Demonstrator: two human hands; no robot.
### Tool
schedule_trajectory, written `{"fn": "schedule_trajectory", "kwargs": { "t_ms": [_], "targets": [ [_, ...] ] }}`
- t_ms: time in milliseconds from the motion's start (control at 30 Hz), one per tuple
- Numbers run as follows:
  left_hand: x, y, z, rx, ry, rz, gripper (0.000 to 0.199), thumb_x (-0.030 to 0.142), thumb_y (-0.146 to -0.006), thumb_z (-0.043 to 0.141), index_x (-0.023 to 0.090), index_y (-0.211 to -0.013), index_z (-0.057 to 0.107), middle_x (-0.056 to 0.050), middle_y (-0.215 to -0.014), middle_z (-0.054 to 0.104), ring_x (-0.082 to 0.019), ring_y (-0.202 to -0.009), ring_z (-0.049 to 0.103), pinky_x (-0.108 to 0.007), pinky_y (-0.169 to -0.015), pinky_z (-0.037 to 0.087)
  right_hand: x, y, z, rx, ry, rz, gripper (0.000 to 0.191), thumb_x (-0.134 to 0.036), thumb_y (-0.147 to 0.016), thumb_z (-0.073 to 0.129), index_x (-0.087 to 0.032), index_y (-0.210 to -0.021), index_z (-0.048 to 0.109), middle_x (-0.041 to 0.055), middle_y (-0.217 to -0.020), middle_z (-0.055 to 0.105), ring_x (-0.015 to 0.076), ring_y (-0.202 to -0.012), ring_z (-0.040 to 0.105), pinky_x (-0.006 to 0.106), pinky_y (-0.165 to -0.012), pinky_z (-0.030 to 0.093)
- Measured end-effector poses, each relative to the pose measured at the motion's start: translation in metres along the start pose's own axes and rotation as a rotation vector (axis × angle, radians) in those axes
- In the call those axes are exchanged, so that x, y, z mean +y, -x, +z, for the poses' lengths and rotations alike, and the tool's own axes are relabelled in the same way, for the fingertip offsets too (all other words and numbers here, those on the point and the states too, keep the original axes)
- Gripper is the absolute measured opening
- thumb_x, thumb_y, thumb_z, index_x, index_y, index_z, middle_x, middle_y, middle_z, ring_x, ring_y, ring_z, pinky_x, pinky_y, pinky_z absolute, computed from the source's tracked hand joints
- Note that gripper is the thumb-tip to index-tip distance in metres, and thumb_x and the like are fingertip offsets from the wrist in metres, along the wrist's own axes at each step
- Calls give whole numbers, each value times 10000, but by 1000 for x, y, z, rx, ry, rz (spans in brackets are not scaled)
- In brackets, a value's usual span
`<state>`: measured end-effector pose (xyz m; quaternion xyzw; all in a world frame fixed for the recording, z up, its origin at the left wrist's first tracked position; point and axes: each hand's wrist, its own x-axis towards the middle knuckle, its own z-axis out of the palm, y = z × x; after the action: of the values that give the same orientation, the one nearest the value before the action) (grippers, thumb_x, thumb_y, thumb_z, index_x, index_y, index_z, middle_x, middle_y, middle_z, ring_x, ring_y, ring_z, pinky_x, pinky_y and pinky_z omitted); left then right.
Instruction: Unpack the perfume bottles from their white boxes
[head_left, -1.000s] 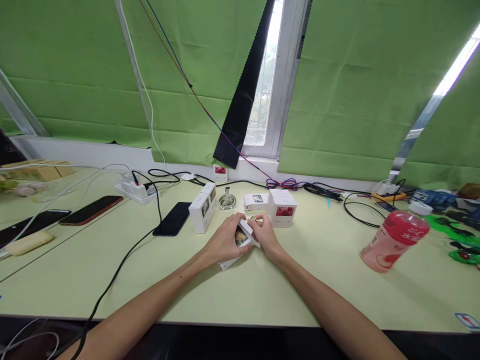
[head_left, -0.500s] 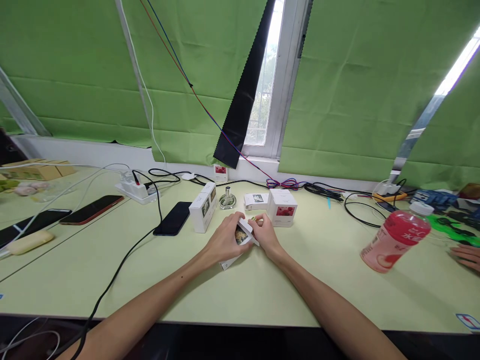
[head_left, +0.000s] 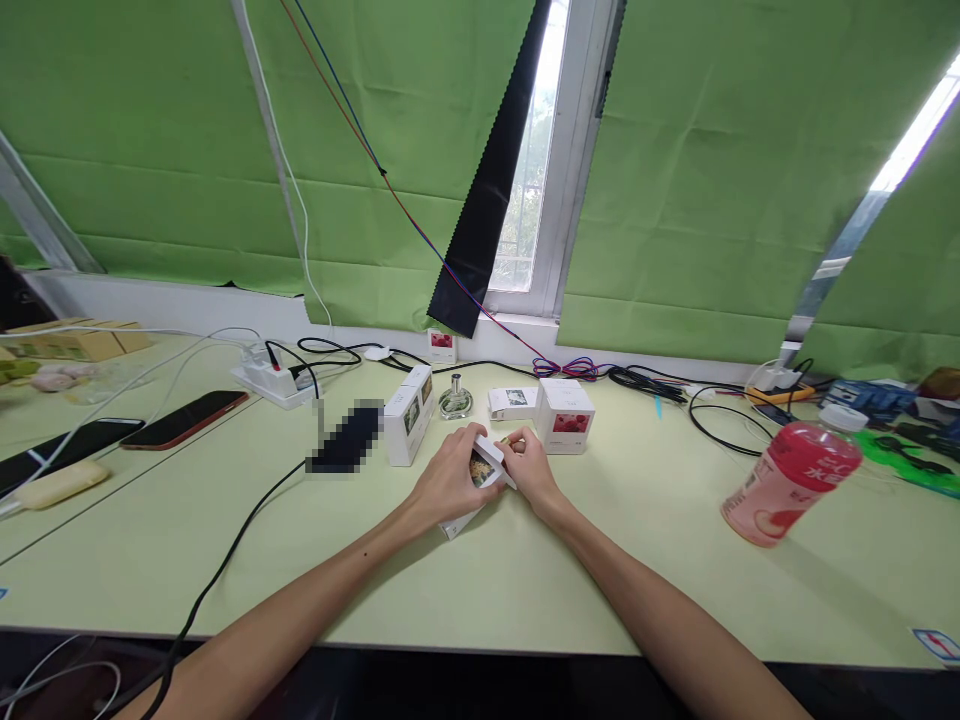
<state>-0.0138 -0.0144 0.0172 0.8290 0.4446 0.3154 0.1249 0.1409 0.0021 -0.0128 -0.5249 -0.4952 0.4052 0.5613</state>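
Wrapped round a small white carton [head_left: 459, 524], my left hand [head_left: 450, 470] keeps it tilted on the table. The carton has a picture on its side, and its flap stands open toward my right hand [head_left: 531, 465]. The fingers of my right hand are pinched together at that open end, on a small golden thing [head_left: 507, 440] mostly hidden by them. Just beyond the hands stands a glass perfume bottle [head_left: 455, 403]. A white box [head_left: 409, 415] is upright on its left. On its right are a flat white box [head_left: 513, 403] and a larger white box with a red picture [head_left: 566, 416].
A pink drink bottle [head_left: 791, 478] stands at the right. Toward the left are a blurred-out dark patch [head_left: 346, 440], a phone with a red edge [head_left: 184, 419] and a power strip [head_left: 274, 385]. A black cable [head_left: 240, 540] crosses the table's left part.
My hands stay almost in place, with only a slight shift of the right fingers at the carton's opening. Another person's hand at the right edge has gone from view.
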Motion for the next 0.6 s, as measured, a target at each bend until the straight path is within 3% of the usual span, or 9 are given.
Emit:
{"fn": "schedule_trajectory", "kwargs": {
  "t_ms": [600],
  "targets": [
    [-3,0,0,-3,42,28,567,397,-696,727,231,-1187,497,-93,-1159,611,-304,-1085,584,-403,-846,505,9,-2,1,-87,24,-8,237,-389,-678,644,-235,-744,476,-68,-527,546,125,-508,477,226,-491,332]
  ]
}}
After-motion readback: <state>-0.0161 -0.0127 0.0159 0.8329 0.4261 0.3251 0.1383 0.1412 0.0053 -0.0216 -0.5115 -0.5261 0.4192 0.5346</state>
